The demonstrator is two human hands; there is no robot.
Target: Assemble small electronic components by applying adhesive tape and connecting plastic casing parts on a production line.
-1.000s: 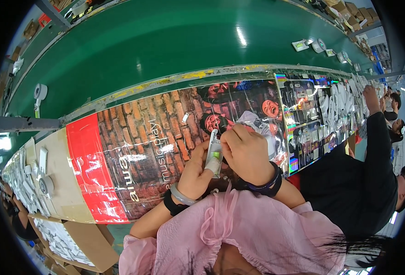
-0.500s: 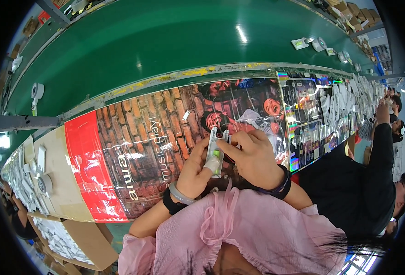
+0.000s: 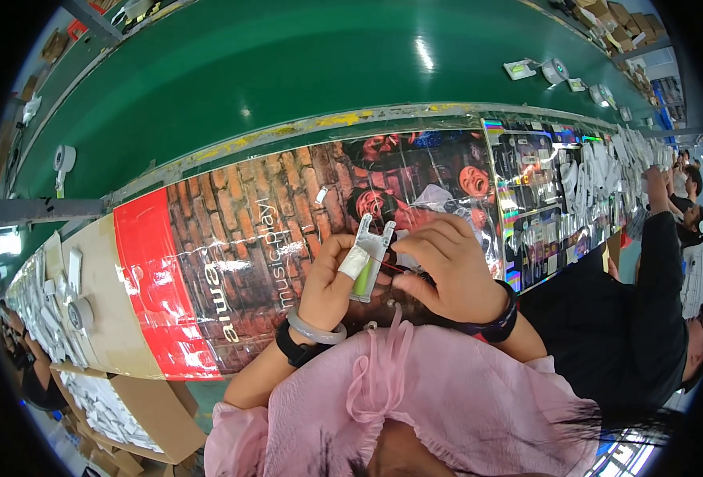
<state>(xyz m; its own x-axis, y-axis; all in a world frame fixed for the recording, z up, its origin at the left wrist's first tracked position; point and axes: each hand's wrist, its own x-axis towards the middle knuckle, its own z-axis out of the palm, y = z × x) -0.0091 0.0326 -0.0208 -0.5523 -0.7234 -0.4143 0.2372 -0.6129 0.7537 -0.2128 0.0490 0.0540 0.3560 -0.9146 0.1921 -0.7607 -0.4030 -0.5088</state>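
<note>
The green belt (image 3: 288, 71) runs along the far side of your bench, beyond a raised rail. Nearer you, the brick-printed sheet (image 3: 240, 203) covers the worktop, perhaps to protect its surface. The cardboard box (image 3: 157, 413), holding white pieces, stands at your lower left, off the worktop.

Your right hand (image 3: 456, 274) is just beside the work, its thumb and forefinger parted; you seem to be leaving the left to bear the weight. I cannot tell whether its curled fingers grip anything.

Your left hand (image 3: 324, 286) grasps the white housing (image 3: 377, 238) between thumb and fingers, above the sheet in front of your chest. It is tilted, its forked end pointing away, probably to keep its inside facing you. Your thumb lies beside the yellow-green block (image 3: 363, 281) within it. A thin red wire (image 3: 388, 265) reaches toward your right fingers.
</note>
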